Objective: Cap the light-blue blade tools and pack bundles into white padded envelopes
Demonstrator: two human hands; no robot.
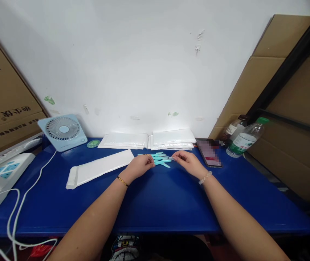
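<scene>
On the blue table [168,206], white packet stacks [123,139] line the wall, seemingly parked at the back for elbow room; a lone white packet [100,168] slants beside the left hand [138,167], likely for easy reach. That hand's fingertips bunch over the teal strips' left side, their grip unclear. The right hand [189,163] pinches a small pale piece [172,158]. Between the hands, the teal strips [162,160] fan out, long axes mostly left-right, one angled toward the near right.

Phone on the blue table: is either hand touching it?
No, the left hand and right hand are both at the turquoise strips, apart from the phone.
</scene>
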